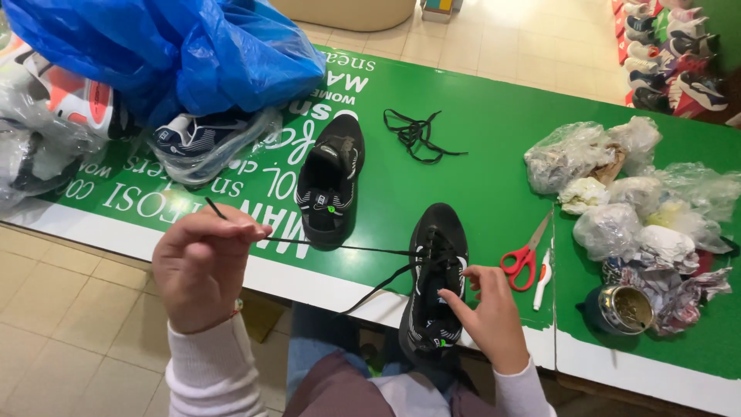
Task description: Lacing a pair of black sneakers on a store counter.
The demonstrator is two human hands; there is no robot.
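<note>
On the green table (pixel 494 154) the near black shoe (pixel 436 286) lies at the front edge, toe pointing away, a second black shoe (pixel 330 181) just beyond it. The left hand (pixel 202 266) pinches the black lace (pixel 340 249) drawn taut out to the left, while the right hand (pixel 494 316) presses fingertips on the eyelets. Lacing well here likely means steady tension and a pinned shoe, so the lace runs flat.

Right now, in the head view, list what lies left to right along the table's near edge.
Left hand pulling a black lace → black shoe under the right hand → red-handled scissors → white pen → small tin.
</note>
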